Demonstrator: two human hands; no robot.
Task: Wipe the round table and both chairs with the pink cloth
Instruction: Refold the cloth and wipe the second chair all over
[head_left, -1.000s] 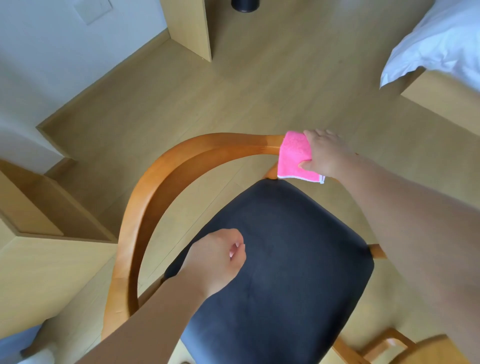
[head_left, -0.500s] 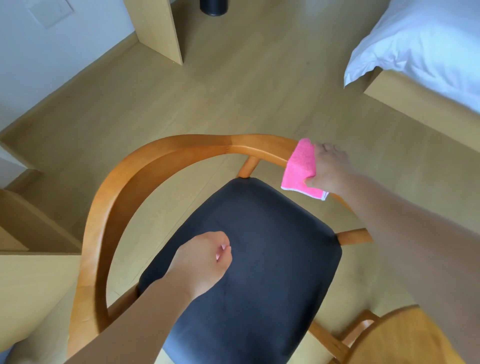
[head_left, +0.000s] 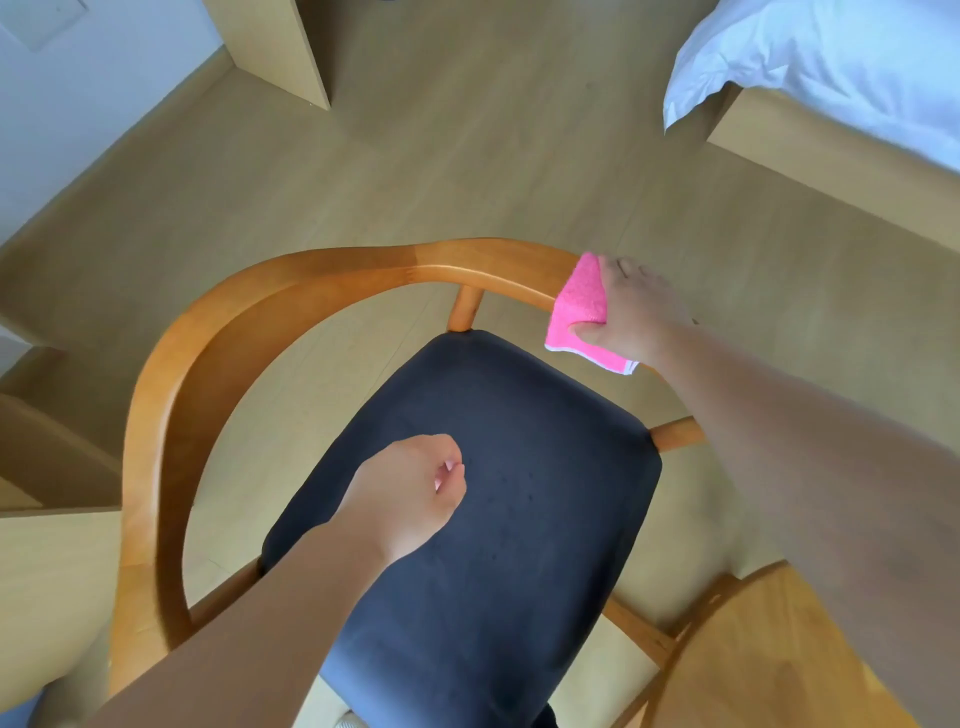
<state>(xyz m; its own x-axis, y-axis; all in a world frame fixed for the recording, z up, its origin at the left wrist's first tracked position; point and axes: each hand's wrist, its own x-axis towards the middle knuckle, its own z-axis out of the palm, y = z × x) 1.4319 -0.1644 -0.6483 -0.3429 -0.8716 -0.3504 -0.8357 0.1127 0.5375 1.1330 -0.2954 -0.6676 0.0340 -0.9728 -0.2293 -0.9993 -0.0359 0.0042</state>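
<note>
A wooden chair with a curved orange-brown rail (head_left: 332, 280) and a black padded seat (head_left: 519, 467) fills the middle of the head view. My right hand (head_left: 636, 309) grips the folded pink cloth (head_left: 582, 306) and presses it on the right part of the rail. My left hand (head_left: 410, 493) hovers over the seat as a loose fist with nothing in it. The edge of the round wooden table (head_left: 769, 654) shows at the bottom right, partly behind my right forearm.
A bed with white bedding (head_left: 841, 62) on a pale wooden frame stands at the top right. Pale wooden furniture panels (head_left: 275, 47) rise at the top left, and a low wooden unit (head_left: 47, 545) sits at the left. Wooden floor (head_left: 467, 156) lies beyond the chair.
My right hand has slid the pink cloth along the rail from the middle of the back toward its right side. The view has shifted a little; my left hand stays over the seat.
</note>
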